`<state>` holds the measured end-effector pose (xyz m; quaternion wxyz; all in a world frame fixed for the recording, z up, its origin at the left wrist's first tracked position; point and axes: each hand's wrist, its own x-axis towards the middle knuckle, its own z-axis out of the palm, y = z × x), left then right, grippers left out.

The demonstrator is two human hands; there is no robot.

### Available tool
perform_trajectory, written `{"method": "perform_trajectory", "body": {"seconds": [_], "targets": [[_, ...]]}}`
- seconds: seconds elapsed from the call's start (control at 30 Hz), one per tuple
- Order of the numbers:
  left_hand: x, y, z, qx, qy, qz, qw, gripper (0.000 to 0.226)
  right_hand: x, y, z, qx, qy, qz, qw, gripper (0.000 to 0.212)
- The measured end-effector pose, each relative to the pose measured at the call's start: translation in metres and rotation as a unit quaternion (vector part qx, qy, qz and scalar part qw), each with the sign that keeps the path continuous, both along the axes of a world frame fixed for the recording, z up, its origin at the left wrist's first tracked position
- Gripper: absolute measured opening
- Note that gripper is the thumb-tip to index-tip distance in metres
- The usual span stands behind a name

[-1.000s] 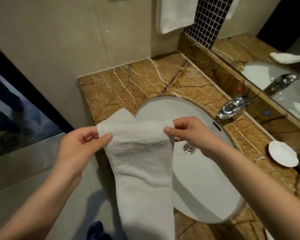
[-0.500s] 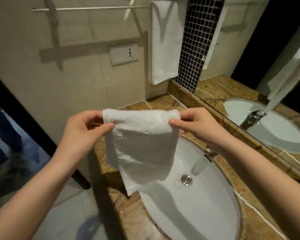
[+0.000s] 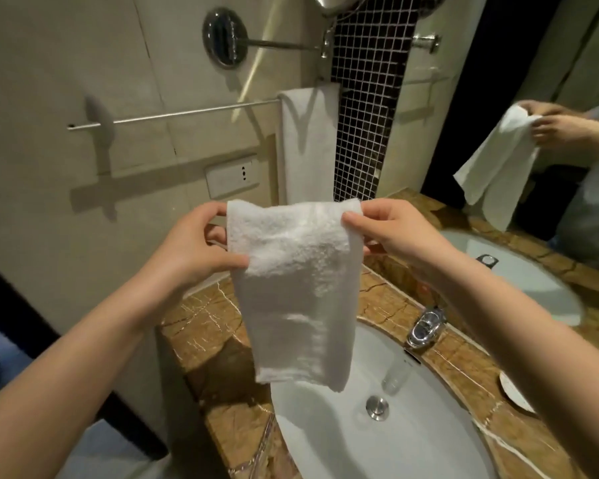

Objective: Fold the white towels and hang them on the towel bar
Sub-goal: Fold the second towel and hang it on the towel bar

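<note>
A folded white towel hangs in front of me above the sink, held up by its top edge. My left hand pinches the towel's left top corner between thumb and fingers. My right hand pinches the right top corner. On the wall behind runs a thin metal towel bar. A second white towel hangs over the bar's right end; the rest of the bar is bare.
A white oval sink with a chrome faucet sits in a brown marble counter. A wall outlet is below the bar, a round wall mirror above it. The big mirror at right reflects hands and towel. A white dish lies at right.
Both hands lifted the towel from low over the counter up toward the bar. The hanging part is shorter and folded now. My view tilted up, showing the whole bar.
</note>
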<state>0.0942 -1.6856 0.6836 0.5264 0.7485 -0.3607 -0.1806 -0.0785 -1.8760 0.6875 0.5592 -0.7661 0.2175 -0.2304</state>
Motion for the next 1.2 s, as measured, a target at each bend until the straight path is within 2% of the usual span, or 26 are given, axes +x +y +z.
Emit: {"method": "perform_trajectory", "body": {"seconds": [0.13, 0.37, 0.5, 0.63, 0.83, 1.2], "targets": [[0.016, -0.018, 0.016, -0.005, 0.044, -0.01, 0.999, 0.034, 0.008, -0.014, 0.011, 0.02, 0.02, -0.003, 1.0, 0.034], [0.031, -0.035, 0.035, -0.053, 0.115, 0.02, 0.992, 0.017, 0.013, -0.043, 0.028, 0.078, 0.042, 0.029, 0.996, 0.018], [0.033, -0.041, 0.042, -0.081, 0.131, 0.054, 0.987, 0.015, 0.023, -0.053, 0.044, 0.022, 0.073, 0.04, 0.996, 0.03], [0.033, -0.045, 0.054, -0.102, 0.141, 0.072, 0.982, 0.014, 0.035, -0.062, 0.058, -0.005, 0.061, -0.026, 0.998, 0.016], [0.046, -0.045, 0.068, -0.132, 0.123, 0.102, 0.978, 0.02, 0.059, -0.064, 0.069, -0.013, 0.037, -0.032, 0.999, 0.016], [0.107, -0.025, 0.088, -0.155, 0.082, 0.075, 0.982, 0.036, 0.115, -0.042, 0.087, -0.059, 0.013, -0.056, 0.997, 0.01]]}}
